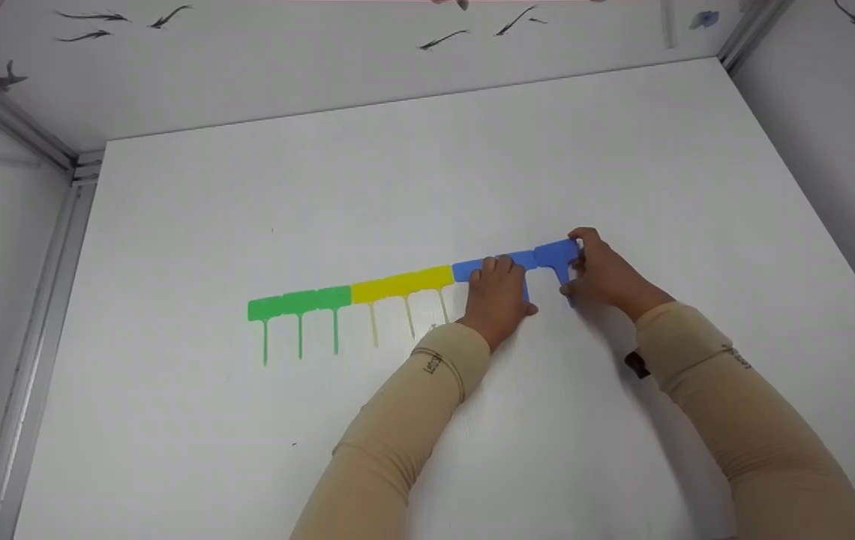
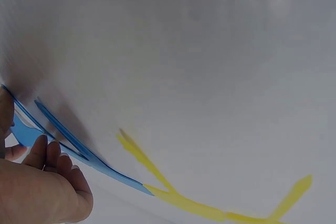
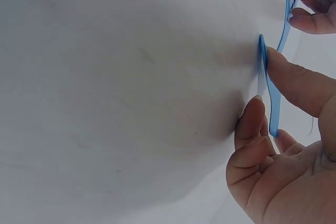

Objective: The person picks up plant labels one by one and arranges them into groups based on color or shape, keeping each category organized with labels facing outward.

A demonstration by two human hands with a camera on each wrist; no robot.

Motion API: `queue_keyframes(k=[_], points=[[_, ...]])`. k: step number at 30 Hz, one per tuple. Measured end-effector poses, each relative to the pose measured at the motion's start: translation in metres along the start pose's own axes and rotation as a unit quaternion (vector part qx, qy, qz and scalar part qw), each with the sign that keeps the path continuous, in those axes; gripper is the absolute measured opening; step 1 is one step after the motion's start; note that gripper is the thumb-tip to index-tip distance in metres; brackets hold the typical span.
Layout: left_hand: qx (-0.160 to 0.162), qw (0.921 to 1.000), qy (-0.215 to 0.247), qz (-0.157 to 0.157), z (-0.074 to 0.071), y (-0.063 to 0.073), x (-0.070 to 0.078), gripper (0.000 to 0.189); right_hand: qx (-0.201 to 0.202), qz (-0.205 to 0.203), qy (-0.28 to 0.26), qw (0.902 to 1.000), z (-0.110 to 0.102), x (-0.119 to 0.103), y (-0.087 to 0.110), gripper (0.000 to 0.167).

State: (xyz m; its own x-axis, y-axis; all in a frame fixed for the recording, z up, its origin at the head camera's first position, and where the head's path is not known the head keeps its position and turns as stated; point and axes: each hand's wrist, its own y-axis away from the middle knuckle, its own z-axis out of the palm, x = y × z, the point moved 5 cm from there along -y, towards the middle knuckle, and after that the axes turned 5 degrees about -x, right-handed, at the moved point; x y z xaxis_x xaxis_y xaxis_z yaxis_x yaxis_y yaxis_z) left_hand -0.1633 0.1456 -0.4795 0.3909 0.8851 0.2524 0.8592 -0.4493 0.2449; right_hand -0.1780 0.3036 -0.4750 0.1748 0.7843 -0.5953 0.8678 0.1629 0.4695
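T-shaped plastic plant labels lie in a joined-looking row: green plant labels at the left, yellow plant labels in the middle, blue plant labels at the right. Their thin stems point toward the person. My right hand grips the end blue plant label, thumb near its stem and fingers at its outer edge. Beside it, my left hand holds another blue plant label, fingers bent over its head and thumb by the stem. That hand partly hides the blue ones beneath it.
The row lies on a white tabletop. White panels with dark bird-like marks stand behind it, and metal frame posts run along the left side. Beige sleeves cover both forearms.
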Motion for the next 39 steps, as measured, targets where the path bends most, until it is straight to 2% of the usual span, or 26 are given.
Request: queue_keyframes(k=[15,24,39], points=[[0.004,0.9999,-0.011,0.005,-0.0005,0.0007,0.0006,0.054,-0.012,0.008,0.043,0.999,-0.0025,-0.0002,-0.0022,0.086],[0.011,0.9994,-0.032,0.002,0.0004,0.001,0.0011,0.049,-0.022,0.009,0.035,0.9991,-0.0041,-0.0004,-0.0043,0.086],[0.002,0.9997,-0.026,-0.001,0.0002,-0.0005,0.0017,0.053,-0.022,0.019,0.04,0.9988,-0.0032,0.0007,-0.0062,0.082]])
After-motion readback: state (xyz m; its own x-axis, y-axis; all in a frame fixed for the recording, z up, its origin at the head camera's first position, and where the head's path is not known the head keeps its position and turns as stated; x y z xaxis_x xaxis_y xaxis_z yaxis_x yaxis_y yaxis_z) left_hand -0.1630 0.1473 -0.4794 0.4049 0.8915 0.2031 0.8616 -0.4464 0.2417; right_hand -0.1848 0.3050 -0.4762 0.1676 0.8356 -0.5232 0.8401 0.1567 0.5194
